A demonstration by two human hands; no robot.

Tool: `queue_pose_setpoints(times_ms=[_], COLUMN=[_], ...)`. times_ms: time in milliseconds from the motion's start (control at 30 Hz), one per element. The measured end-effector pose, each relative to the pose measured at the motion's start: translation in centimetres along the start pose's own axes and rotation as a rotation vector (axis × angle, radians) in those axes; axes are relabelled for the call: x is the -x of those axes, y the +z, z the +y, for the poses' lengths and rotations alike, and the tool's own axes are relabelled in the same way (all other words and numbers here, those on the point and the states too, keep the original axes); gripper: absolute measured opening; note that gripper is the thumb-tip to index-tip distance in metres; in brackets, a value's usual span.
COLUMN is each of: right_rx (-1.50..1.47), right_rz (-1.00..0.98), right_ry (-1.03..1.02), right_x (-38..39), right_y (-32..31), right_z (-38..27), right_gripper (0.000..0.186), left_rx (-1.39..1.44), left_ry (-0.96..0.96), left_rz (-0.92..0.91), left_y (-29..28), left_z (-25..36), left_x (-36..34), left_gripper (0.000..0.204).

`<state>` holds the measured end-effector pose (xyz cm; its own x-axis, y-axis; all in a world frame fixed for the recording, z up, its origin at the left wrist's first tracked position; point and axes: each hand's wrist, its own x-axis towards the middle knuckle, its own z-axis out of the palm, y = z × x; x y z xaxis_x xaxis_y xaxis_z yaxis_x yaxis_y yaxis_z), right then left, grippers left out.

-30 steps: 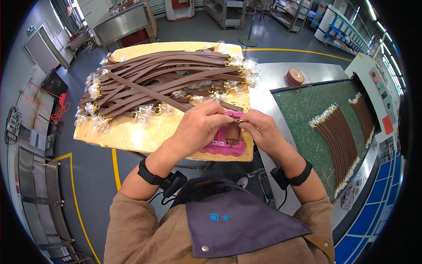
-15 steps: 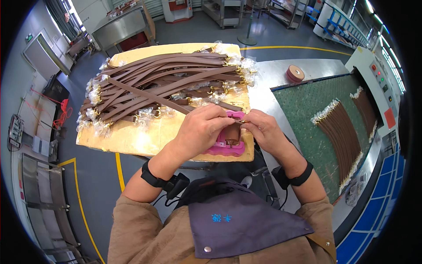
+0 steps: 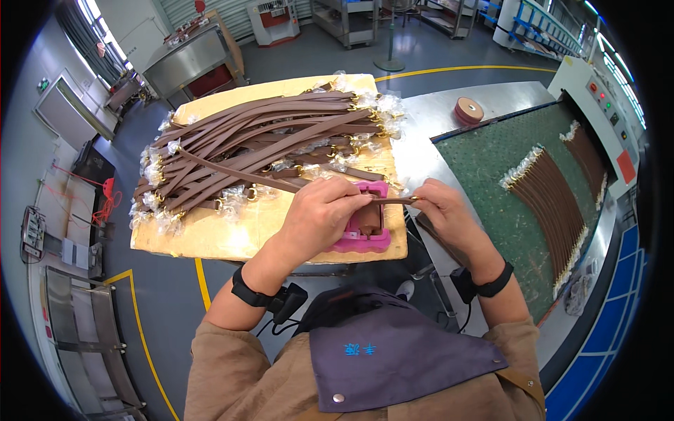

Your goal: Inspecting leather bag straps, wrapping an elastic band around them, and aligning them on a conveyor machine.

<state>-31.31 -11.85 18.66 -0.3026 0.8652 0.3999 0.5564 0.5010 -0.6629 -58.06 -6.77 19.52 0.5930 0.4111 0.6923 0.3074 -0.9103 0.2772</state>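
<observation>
My left hand (image 3: 319, 214) pinches a brown strap (image 3: 393, 201) just above a pink tape dispenser (image 3: 361, 242). My right hand (image 3: 446, 214) is closed on the same strap farther right, near a small gold-coloured fitting. The strap is taut between the two hands. A long strap section (image 3: 235, 172) runs from behind my left hand over the pile to a plastic-wrapped end. A brown roll (image 3: 370, 219) sits in the dispenser, partly behind my left fingers. Below my right hand a dark brown strip (image 3: 437, 240) slants down toward the wrist; whether it belongs to the held strap I cannot tell.
A pile of brown straps (image 3: 267, 133) with plastic-wrapped metal ends covers much of the yellowish board (image 3: 210, 238). To the right, a metal-edged machine bed (image 3: 477, 154) holds rows of straps (image 3: 547, 214). A brown tape roll (image 3: 468, 111) rests on its metal edge.
My right hand has moved right, away from the left hand and the dispenser, and a length of strap now shows between them. The dark strip below my right hand has come into sight.
</observation>
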Motion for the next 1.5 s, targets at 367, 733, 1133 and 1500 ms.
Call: queue_pose_setpoints(times_ms=[367, 733, 1133, 1500], right_rx=[0.032, -0.025, -0.009, 0.068], right_rz=[0.187, 0.436, 0.629, 0.701], right_ry=[0.155, 0.375, 0.495, 0.541], right_x=[5.6, 11.6, 19.1, 22.5], right_y=[-2.7, -5.1, -8.8, -11.8], right_z=[3.4, 7.9, 14.1, 15.3], right_gripper=[0.006, 0.004, 0.008, 0.01], left_rx=[-0.022, -0.008, -0.03, -0.038], left_ry=[0.021, 0.051, 0.07, 0.052], left_rz=[-0.01, 0.025, 0.028, 0.023], left_y=[0.0, 0.0, -0.1, -0.3], left_z=[0.1, -0.1, 0.0, 0.0], left_x=[-0.1, 0.0, 0.0, 0.1], left_gripper=[0.029, 0.03, 0.03, 0.028])
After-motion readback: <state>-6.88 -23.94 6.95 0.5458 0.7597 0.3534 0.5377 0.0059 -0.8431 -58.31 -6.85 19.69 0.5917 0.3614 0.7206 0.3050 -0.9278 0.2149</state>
